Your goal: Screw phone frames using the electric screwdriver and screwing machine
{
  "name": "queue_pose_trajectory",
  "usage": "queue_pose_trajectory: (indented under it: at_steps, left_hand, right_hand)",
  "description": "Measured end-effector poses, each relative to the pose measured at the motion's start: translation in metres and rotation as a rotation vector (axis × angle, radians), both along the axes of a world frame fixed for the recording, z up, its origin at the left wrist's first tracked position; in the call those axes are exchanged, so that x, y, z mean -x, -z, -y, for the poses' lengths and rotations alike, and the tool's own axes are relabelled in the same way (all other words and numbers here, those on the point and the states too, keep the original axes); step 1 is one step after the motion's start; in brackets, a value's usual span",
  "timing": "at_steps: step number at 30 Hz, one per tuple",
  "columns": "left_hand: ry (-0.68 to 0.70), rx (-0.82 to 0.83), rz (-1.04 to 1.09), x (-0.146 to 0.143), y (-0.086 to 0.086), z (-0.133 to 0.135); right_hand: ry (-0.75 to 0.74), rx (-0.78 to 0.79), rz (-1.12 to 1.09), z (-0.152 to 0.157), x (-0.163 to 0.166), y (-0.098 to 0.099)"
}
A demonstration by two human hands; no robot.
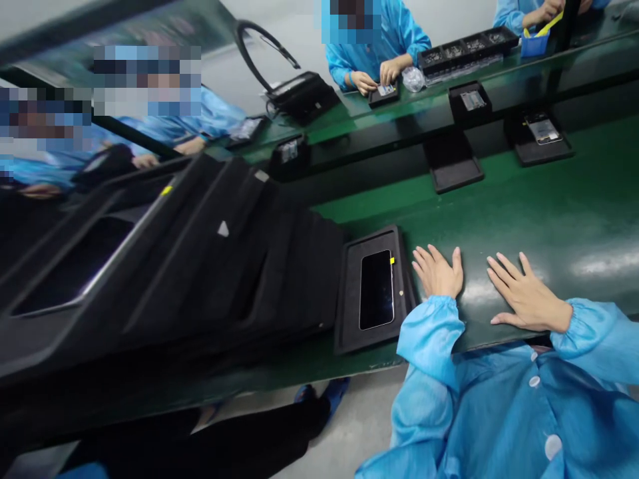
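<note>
Head view: left hand (439, 274) and right hand (532, 299) lie palm down, to the right of a phone (377, 293)

Both hands are on or just above the green worktop (539, 206); whether the palms press on it cannot be told. The fingers of each are released and spread, the two hands near each other but apart. The phone lies face up in a black tray (351, 316), with a yellow tab (392, 261) at its upper right edge. The left hand is just beside this tray; the right hand is farther off.

Left of the tray rises a stack (279, 266) of black trays, partly blurred. A dark glass panel (82, 259) sits in the one nearest the camera.

Toward the back of the worktop are a flat tray (456, 176) and, to its right, a holder (546, 157) carrying a phone-like part (544, 129). Beyond them, a co-worker (412, 30) in blue has both hands at a small part (387, 88) over a black box (383, 100). A blue cup (534, 45) with a yellow tool (552, 24) stands farther right.
</note>
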State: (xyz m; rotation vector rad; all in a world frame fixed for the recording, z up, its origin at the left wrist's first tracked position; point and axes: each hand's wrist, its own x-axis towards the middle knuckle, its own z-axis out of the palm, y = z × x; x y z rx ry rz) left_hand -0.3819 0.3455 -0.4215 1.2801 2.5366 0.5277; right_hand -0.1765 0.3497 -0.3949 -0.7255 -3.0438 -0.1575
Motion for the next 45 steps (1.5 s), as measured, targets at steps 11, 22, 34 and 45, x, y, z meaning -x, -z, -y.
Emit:
queue_pose_trajectory:
  at_steps: [11,22,34,45]
  left_hand:
    - [0.529,-0.019,-0.078,-0.087,-0.014,-0.048]
    - [0.55,-0.179,-0.058,-0.087,-0.017,-0.123]
    - [0.478,0.068,-0.246,0.104,-0.028,-0.2]
    - [0.545,-0.158,-0.376,0.059,-0.052,-0.195]
  right_hand:
    - [0.337,-0.05,0.005,-0.06,-0.064,0.003]
    - [0.527,-0.008,-0.034,-0.08,-0.087,0.0]
    - [0.531,0.04,-0.127,-0.076,-0.078,-0.004]
    - [0.544,0.019,-0.171,-0.073,-0.077,0.0]
